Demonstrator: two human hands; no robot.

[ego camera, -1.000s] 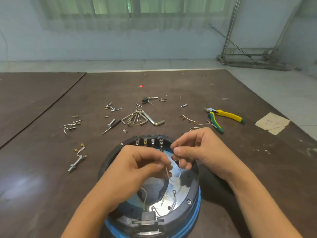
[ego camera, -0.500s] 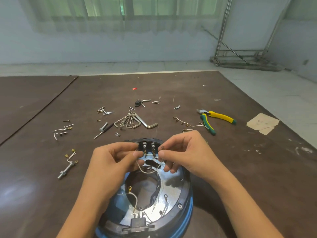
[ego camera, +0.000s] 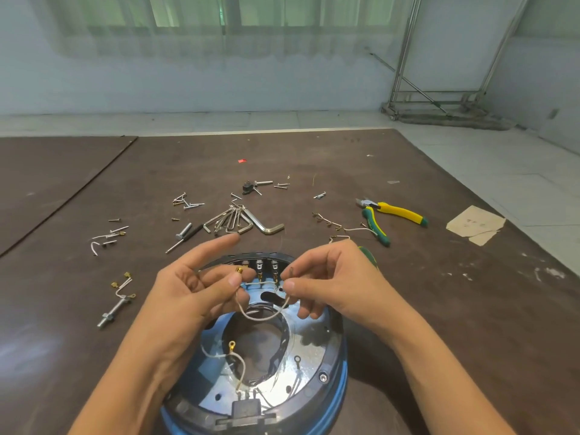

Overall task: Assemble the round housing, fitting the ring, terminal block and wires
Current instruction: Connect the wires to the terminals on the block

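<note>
Head view takes in a dark brown table (ego camera: pixel 455 309), a pale tiled floor (ego camera: pixel 502 171) beyond it, a curtained window (ego camera: pixel 219 14) along the top of the frame and a metal frame (ego camera: pixel 439 98) at upper right. Hex keys (ego camera: pixel 232 219), screws (ego camera: pixel 188 202) and yellow-green pliers (ego camera: pixel 392 215) lie scattered mid-frame. The round housing (ego camera: pixel 314 346) sits at bottom centre, its near edge cut off, its far rim partly behind the hands. Just above it, the left hand (ego camera: pixel 191 293) pinches one end of a pale wire (ego camera: pixel 260 317), forefinger stretched out, and the right hand (ego camera: pixel 342 277) pinches the other end; the wire sags between them.

Hex keys (ego camera: pixel 230 219), pliers (ego camera: pixel 392 213) seemingly close behind housing (ego camera: pixel 335 356)
</note>
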